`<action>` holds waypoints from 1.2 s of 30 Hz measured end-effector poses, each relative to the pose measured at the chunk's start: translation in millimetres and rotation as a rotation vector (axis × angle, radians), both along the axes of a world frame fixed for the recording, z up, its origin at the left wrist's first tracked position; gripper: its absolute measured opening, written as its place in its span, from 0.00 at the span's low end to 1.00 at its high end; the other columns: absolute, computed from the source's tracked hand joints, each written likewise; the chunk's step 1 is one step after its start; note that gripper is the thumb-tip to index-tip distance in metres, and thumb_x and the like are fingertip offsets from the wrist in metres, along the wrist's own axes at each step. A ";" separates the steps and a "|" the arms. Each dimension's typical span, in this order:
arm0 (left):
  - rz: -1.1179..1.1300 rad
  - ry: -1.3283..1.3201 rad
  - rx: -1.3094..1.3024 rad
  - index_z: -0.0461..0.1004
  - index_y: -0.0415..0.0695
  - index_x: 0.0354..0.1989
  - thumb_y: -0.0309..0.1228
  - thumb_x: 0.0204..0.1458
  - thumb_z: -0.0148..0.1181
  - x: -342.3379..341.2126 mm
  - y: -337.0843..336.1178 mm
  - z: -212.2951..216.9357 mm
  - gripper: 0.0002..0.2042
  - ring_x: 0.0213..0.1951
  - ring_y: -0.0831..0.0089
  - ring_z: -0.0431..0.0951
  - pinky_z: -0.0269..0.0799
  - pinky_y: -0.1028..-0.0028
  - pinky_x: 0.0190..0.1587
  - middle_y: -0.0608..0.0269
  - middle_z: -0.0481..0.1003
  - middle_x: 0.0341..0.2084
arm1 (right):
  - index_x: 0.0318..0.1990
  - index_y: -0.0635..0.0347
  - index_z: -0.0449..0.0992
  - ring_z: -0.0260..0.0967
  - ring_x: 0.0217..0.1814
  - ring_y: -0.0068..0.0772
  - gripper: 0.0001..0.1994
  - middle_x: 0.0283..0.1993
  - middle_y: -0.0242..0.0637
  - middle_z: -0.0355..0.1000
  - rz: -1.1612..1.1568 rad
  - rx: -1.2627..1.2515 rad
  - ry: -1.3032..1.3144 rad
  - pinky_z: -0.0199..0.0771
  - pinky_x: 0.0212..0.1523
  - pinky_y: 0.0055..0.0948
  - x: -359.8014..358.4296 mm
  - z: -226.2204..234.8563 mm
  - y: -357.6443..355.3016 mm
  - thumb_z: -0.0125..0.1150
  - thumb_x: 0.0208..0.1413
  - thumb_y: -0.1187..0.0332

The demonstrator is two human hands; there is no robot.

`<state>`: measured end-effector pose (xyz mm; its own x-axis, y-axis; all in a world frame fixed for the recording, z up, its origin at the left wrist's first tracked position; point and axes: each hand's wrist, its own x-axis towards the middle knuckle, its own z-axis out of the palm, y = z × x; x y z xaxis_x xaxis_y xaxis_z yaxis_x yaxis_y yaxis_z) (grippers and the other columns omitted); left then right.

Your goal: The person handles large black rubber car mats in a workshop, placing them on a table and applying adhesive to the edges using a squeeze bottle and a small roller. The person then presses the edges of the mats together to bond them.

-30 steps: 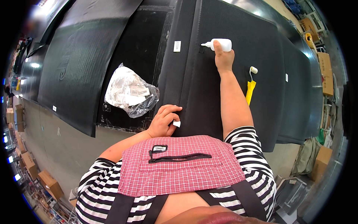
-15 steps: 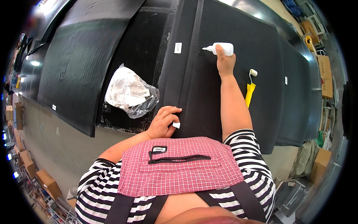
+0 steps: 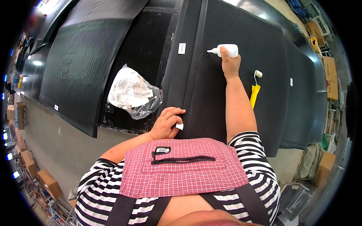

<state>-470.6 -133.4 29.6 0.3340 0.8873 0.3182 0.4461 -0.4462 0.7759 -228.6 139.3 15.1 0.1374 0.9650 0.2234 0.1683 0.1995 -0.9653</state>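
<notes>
My right hand [image 3: 231,67] is wrapped around a white squeeze bottle [image 3: 228,50] with a narrow nozzle. The bottle lies tipped on its side, nozzle to the left, over a black padded sheet [image 3: 241,26]. A small dark, wet-looking rectangular outline [image 3: 206,52] shows on the sheet at the nozzle tip; whether they touch I cannot tell. Near the sheet's front edge, my left hand [image 3: 166,123] pinches a small white label [image 3: 180,126] between curled fingers. Farther off, another white label [image 3: 182,48] lies flat on the black strip left of the outline.
A clear plastic bag [image 3: 130,92] of white labels sits left of my left hand. To the right lies a small roller [image 3: 255,90] with a yellow handle. Another large black sheet [image 3: 81,64] covers the left side. Cardboard boxes [image 3: 330,77] stand along the right.
The bottle's nozzle has edged slightly to the right beside the dark outline. My left hand stays in place with its label. The whole view has shifted a little.
</notes>
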 end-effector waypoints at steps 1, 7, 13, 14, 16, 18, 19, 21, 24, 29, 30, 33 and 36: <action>0.000 0.000 0.002 0.73 0.43 0.34 0.21 0.44 0.64 -0.1 -0.5 -0.1 0.09 0.57 0.51 0.71 0.67 0.57 0.60 0.52 0.75 0.54 | 0.38 0.66 0.82 0.77 0.39 0.27 0.17 0.36 0.34 0.80 0.011 -0.016 0.001 0.75 0.43 0.30 0.4 0.8 -1.3 0.66 0.56 0.57; 0.006 0.004 -0.005 0.73 0.44 0.33 0.18 0.40 0.63 0.8 -0.5 0.7 0.11 0.58 0.52 0.70 0.69 0.59 0.59 0.57 0.75 0.54 | 0.38 0.63 0.79 0.73 0.33 0.24 0.15 0.32 0.34 0.77 -0.042 -0.015 0.333 0.71 0.36 0.26 11.1 5.1 -0.4 0.66 0.56 0.58; 0.001 0.004 -0.009 0.73 0.44 0.34 0.20 0.44 0.63 0.8 0.2 0.8 0.09 0.58 0.52 0.71 0.67 0.58 0.60 0.55 0.75 0.54 | 0.38 0.60 0.79 0.69 0.33 0.26 0.22 0.31 0.32 0.74 0.134 -0.224 1.037 0.66 0.32 0.25 32.4 46.9 -13.5 0.62 0.56 0.47; -0.004 -0.004 -0.008 0.73 0.44 0.34 0.21 0.46 0.63 1.1 -0.1 -0.4 0.08 0.58 0.52 0.71 0.66 0.58 0.60 0.54 0.75 0.55 | 0.39 0.61 0.79 0.66 0.32 0.27 0.23 0.29 0.32 0.71 0.225 -0.288 1.221 0.65 0.32 0.24 39.8 45.0 -15.0 0.64 0.55 0.47; 0.010 -0.016 -0.006 0.73 0.43 0.34 0.20 0.45 0.62 1.7 -3.0 -1.4 0.08 0.57 0.52 0.71 0.66 0.58 0.60 0.54 0.75 0.54 | 0.38 0.63 0.79 0.61 0.30 0.28 0.22 0.27 0.32 0.67 0.377 -0.356 1.513 0.64 0.32 0.24 38.0 45.0 -22.9 0.66 0.53 0.48; 0.061 -0.048 0.018 0.74 0.44 0.34 0.19 0.44 0.62 1.8 -7.6 -3.8 0.09 0.56 0.52 0.72 0.67 0.58 0.59 0.54 0.76 0.53 | 0.25 0.60 0.71 0.54 0.27 0.24 0.18 0.23 0.29 0.56 0.476 -0.392 1.672 0.57 0.29 0.22 23.0 56.6 -34.8 0.66 0.52 0.54; 0.046 -0.075 0.022 0.74 0.44 0.34 0.19 0.44 0.62 2.3 -6.7 -2.4 0.09 0.56 0.52 0.72 0.67 0.58 0.59 0.54 0.76 0.53 | 0.23 0.57 0.66 0.51 0.26 0.23 0.18 0.22 0.27 0.53 0.532 -0.352 1.739 0.54 0.28 0.21 22.1 54.6 -38.7 0.66 0.51 0.57; 0.030 -0.094 0.049 0.75 0.45 0.34 0.19 0.44 0.63 1.0 -3.7 -2.2 0.09 0.56 0.53 0.72 0.66 0.58 0.59 0.54 0.76 0.52 | 0.24 0.57 0.67 0.54 0.25 0.24 0.17 0.22 0.29 0.57 0.458 -0.356 1.792 0.56 0.26 0.21 22.0 53.4 -55.0 0.67 0.49 0.57; 0.002 -0.111 0.079 0.73 0.46 0.32 0.19 0.44 0.62 -0.5 -4.4 -2.5 0.09 0.56 0.53 0.72 0.67 0.59 0.59 0.55 0.75 0.52 | 0.23 0.56 0.68 0.57 0.25 0.26 0.13 0.23 0.31 0.60 0.344 -0.318 1.885 0.58 0.27 0.24 30.2 39.5 -68.8 0.64 0.50 0.60; 0.017 -0.139 0.070 0.74 0.44 0.34 0.19 0.49 0.62 0.0 -14.4 -10.8 0.07 0.57 0.52 0.70 0.66 0.58 0.60 0.55 0.74 0.53 | 0.24 0.58 0.69 0.58 0.26 0.28 0.09 0.23 0.32 0.61 0.220 -0.322 1.909 0.56 0.26 0.26 45.1 11.4 -68.4 0.58 0.48 0.63; 0.017 -0.150 0.070 0.73 0.44 0.34 0.19 0.49 0.62 3.2 -15.6 -10.2 0.07 0.57 0.52 0.69 0.66 0.58 0.60 0.55 0.74 0.52 | 0.25 0.59 0.69 0.58 0.26 0.28 0.10 0.23 0.33 0.61 0.216 -0.316 1.912 0.56 0.26 0.26 51.9 9.6 -68.6 0.57 0.49 0.63; 0.021 -0.165 0.074 0.73 0.44 0.34 0.19 0.50 0.61 3.7 -16.6 -9.6 0.07 0.58 0.52 0.68 0.66 0.59 0.60 0.56 0.73 0.52 | 0.28 0.60 0.71 0.57 0.26 0.29 0.13 0.24 0.32 0.61 0.171 -0.310 1.886 0.55 0.26 0.26 55.8 7.2 -65.7 0.54 0.54 0.59; 0.013 -0.152 0.072 0.73 0.44 0.34 0.18 0.49 0.62 3.8 -16.6 -10.5 0.08 0.58 0.53 0.68 0.66 0.59 0.60 0.56 0.73 0.53 | 0.31 0.61 0.73 0.58 0.27 0.29 0.18 0.25 0.33 0.61 0.139 -0.311 1.883 0.56 0.27 0.26 58.6 10.1 -66.7 0.54 0.60 0.53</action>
